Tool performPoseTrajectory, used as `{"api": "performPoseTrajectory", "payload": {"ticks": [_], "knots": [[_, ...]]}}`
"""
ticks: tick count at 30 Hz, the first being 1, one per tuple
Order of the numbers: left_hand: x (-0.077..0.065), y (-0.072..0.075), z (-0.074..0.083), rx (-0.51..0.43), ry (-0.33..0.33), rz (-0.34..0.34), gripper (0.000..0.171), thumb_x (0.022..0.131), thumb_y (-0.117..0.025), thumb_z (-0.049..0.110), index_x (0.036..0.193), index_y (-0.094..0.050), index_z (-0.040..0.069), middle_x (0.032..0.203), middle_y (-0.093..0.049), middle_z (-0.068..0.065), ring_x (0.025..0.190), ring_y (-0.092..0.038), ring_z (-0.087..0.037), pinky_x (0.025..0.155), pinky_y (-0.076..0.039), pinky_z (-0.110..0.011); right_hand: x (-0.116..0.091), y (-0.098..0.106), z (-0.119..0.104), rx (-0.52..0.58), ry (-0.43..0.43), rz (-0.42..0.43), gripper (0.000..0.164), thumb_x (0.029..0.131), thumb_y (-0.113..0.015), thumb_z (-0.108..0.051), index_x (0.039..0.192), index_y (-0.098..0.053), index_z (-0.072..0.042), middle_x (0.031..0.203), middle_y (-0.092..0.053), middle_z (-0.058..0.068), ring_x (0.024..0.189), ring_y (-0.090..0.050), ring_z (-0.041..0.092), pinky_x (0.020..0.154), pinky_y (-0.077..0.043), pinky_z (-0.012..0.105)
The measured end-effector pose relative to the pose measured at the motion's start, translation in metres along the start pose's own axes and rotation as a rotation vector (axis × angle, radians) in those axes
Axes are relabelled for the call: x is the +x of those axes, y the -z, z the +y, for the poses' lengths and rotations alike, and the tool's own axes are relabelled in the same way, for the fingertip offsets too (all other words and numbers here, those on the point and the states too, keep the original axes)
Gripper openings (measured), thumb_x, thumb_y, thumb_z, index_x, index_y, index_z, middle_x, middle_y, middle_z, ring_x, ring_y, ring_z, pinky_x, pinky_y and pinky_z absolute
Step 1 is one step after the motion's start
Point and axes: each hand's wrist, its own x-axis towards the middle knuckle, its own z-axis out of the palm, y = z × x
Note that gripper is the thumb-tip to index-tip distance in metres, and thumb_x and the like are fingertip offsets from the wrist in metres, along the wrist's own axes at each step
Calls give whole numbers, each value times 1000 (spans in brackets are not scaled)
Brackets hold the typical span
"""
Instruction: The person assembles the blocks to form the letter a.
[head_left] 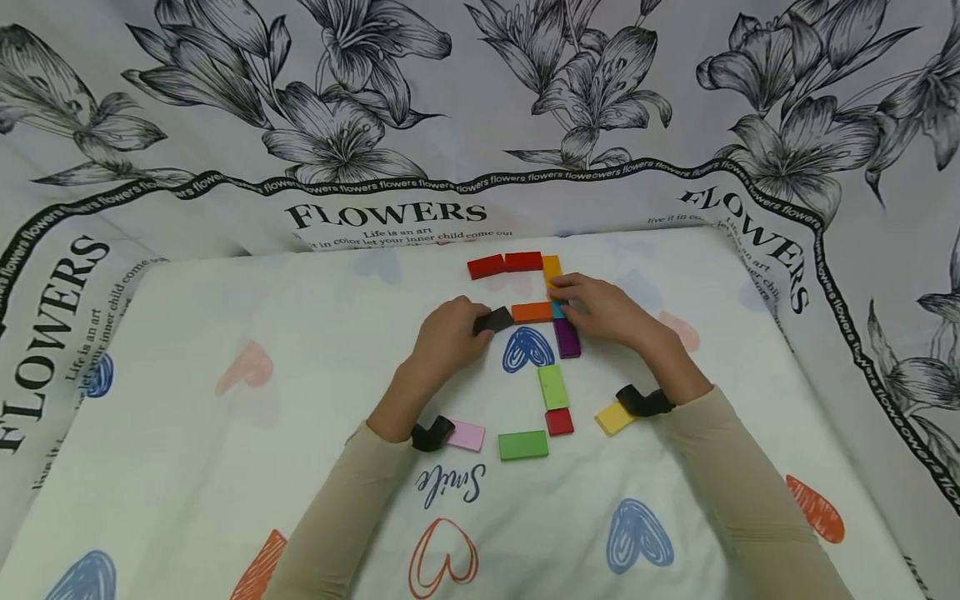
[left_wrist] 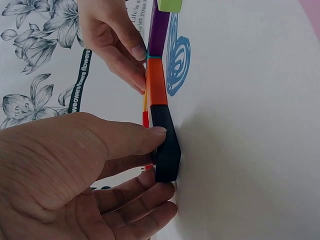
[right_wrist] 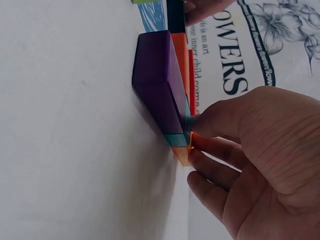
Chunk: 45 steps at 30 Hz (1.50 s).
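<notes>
Three red blocks (head_left: 523, 262), two green blocks (head_left: 523, 445), one amber block (head_left: 551, 267), one orange block (head_left: 532, 312), one teal block (right_wrist: 176, 140), one purple block (head_left: 567, 339), one black block (head_left: 495, 320), one pink block (head_left: 467, 436) and one yellow block (head_left: 615, 418) make twelve blocks altogether. A person's two grips are here, one left grip (head_left: 450, 333) and one right grip (head_left: 603, 308), with two beige sleeves (head_left: 757, 492) and two black wrist pieces (head_left: 433, 435). Print comes to three large words "FLOWERS" (head_left: 386, 214), one word "Smile" (head_left: 452, 485) and one red outlined heart (head_left: 417, 569).

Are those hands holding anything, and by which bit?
The left hand holds the black block near the end away from the orange block. The right hand touches the teal block; whether it grips it, I can't tell.
</notes>
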Motion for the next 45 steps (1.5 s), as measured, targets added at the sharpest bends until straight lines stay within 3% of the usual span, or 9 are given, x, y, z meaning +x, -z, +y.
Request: {"api": "performPoseTrajectory", "payload": {"ticks": [13,28,37,45], "knots": [[1,-3,0,-6,-19,9,38,98,-74,21,134,-74,9,122,-74,-14,109,-68,-29,101,-58,-42,-1,-2,10,4,26,-9,44,106,-59,-12,149,-58,-4,162,-51,17,152,-45,41,125,-40,57],[2,-1,-1,17,-17,-4,45,98,-74,27,139,-69,9,128,-73,-14,117,-68,-30,106,-57,-43,0,0,6,6,25,-3,44,107,-58,-13,149,-59,-4,162,-51,16,153,-46,38,126,-40,54],[-20,0,-12,33,-41,-24,59,101,-71,34,153,-56,11,145,-64,-15,133,-63,-31,114,-54,-47,-1,1,7,-14,27,-13,44,106,-59,-11,149,-59,-3,161,-52,17,152,-47,39,124,-41,55],[-48,11,-24,35,-82,-4,63,101,-71,33,156,-52,12,147,-62,-14,136,-61,-31,112,-55,-50,0,3,5,2,25,-16,44,106,-59,-12,149,-58,-3,162,-51,17,152,-46,39,125,-40,55]]}}
